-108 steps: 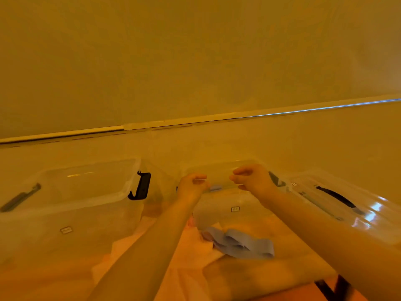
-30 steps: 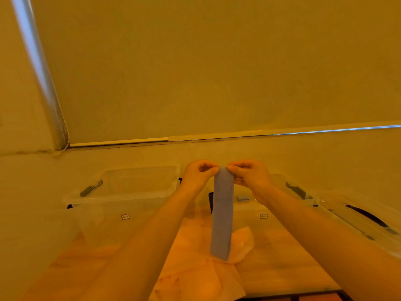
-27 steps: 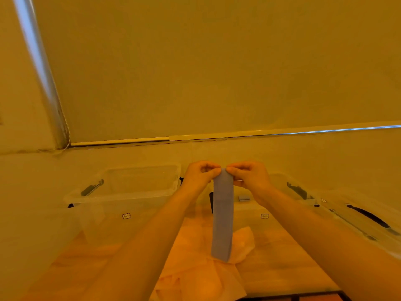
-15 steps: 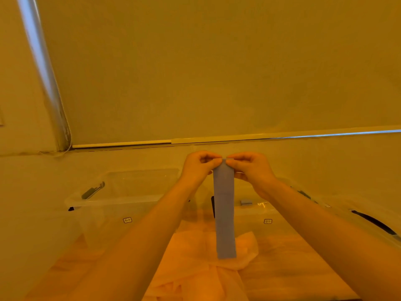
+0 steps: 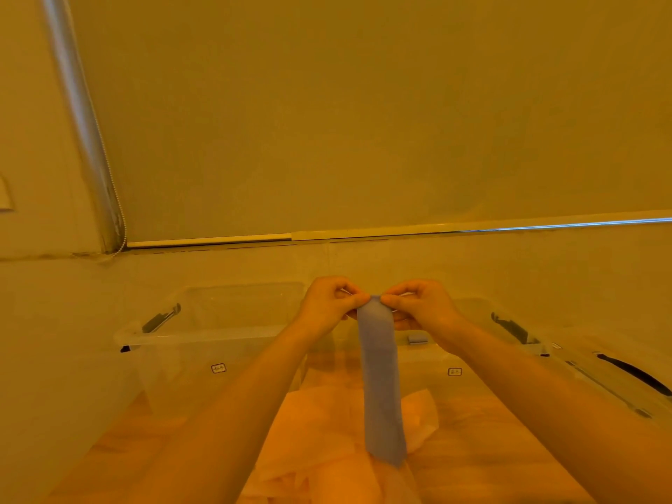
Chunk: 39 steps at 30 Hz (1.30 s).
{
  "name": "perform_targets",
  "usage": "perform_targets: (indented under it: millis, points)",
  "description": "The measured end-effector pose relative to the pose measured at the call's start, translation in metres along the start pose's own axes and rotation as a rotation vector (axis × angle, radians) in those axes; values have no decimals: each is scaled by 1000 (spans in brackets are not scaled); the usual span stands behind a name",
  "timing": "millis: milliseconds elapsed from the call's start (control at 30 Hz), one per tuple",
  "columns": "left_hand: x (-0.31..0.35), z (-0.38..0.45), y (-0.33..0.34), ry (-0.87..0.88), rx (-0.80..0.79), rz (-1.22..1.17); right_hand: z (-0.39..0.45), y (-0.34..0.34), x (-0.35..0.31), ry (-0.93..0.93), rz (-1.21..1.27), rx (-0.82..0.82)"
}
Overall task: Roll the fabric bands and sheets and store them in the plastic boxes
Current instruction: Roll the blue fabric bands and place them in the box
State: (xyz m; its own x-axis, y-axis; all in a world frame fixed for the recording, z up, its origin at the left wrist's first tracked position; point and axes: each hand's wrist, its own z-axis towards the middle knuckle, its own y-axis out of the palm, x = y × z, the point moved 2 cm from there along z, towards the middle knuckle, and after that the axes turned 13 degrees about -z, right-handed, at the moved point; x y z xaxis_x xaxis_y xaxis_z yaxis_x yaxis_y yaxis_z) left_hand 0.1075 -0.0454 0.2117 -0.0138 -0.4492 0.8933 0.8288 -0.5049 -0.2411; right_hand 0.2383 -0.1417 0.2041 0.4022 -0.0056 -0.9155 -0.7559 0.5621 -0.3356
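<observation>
Blue fabric band (image 5: 381,376) hangs mid-frame; we pinch its top with left hand (image 5: 329,307) and right hand (image 5: 418,307), ready to roll.

Dim amber cast throughout, soft focus, wide-angle bowing at edges, faint shadows

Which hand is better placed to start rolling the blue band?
Neither clearly: the left hand and the right hand each pinch a top corner of the hanging blue band, so rolling probably needs both.
</observation>
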Motion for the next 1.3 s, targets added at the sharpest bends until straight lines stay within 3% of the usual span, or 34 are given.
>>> perform_targets:
  millis: [733,1033,1300]
  points:
    - [-11,-4,-2,-50,28,-148,5,5,9,2,139,-30]
    - [-18,-6,1,-217,43,-626,7,6,8,26,290,-91]
    - [-21,-4,1,-196,60,-514,9,8,12,60,304,-72]
